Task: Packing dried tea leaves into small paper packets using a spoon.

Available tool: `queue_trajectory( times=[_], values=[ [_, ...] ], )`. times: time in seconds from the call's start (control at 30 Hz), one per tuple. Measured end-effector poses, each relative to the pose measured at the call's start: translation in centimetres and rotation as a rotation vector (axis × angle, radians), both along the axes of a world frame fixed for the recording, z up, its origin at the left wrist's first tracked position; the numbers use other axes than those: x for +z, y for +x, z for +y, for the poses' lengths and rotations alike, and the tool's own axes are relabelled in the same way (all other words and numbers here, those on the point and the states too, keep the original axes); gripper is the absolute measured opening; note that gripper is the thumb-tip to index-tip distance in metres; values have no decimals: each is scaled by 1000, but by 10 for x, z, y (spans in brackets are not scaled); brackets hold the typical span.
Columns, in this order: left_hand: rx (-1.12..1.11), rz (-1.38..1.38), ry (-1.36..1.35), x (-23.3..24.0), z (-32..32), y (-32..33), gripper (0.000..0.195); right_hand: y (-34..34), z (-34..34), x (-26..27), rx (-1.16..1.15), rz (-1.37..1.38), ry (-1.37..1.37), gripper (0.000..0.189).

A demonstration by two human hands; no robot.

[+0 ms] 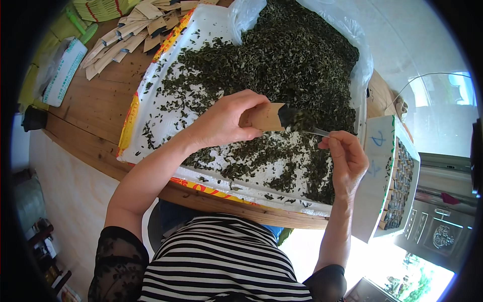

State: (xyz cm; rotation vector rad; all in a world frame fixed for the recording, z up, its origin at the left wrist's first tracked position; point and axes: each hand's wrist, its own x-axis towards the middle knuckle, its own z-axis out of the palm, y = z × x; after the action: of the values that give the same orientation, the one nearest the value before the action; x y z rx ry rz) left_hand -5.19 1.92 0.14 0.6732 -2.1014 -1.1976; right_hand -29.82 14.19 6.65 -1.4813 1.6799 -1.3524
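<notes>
My left hand (230, 119) grips a small brown paper packet (266, 117) between thumb and fingers, its mouth with a dark lining facing right. In my right hand (345, 156) is the handle of a small clear spoon (319, 131), pinched between thumb and fingers. The spoon's far part is at the packet's mouth, among dark dried leaves; how far in it reaches I cannot tell. Under both hands lies a shallow white foam tray (145, 126) with loose dried leaves scattered over it. A big heap of the leaves (294, 56) spills from a clear plastic bag (362, 56) at the tray's back.
Many flat paper packets (124, 37) are piled on the wooden table (90, 98) at the back left, near a green basket (102, 9) and a white box (65, 71). A white foam box (373, 151) holding rows of packets (398, 185) stands at the right.
</notes>
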Motion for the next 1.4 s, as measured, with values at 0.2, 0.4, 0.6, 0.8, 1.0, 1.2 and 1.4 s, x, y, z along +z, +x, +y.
queue_trajectory(
  times=[0.2,0.4,0.6,0.8,1.0,1.2,1.4],
  values=[
    [-22,0,26,-4,6,-2,58,29,-16,26,186,504,-23,3],
    [-16,-16,144,-3,6,-3,62,42,-30,59,330,952,-322,22],
    [-24,29,247,-3,4,-1,62,46,-28,66,371,1138,-424,23],
    [-18,47,255,-3,4,-2,62,44,-22,65,303,1140,-538,18],
    [-1,29,249,-3,5,-3,60,33,-20,44,266,1044,-539,18],
    [18,120,209,-3,7,-5,56,-3,1,29,-51,727,-137,10],
    [-2,111,161,-5,6,-3,57,-26,12,-10,-95,153,376,14]
  ],
)
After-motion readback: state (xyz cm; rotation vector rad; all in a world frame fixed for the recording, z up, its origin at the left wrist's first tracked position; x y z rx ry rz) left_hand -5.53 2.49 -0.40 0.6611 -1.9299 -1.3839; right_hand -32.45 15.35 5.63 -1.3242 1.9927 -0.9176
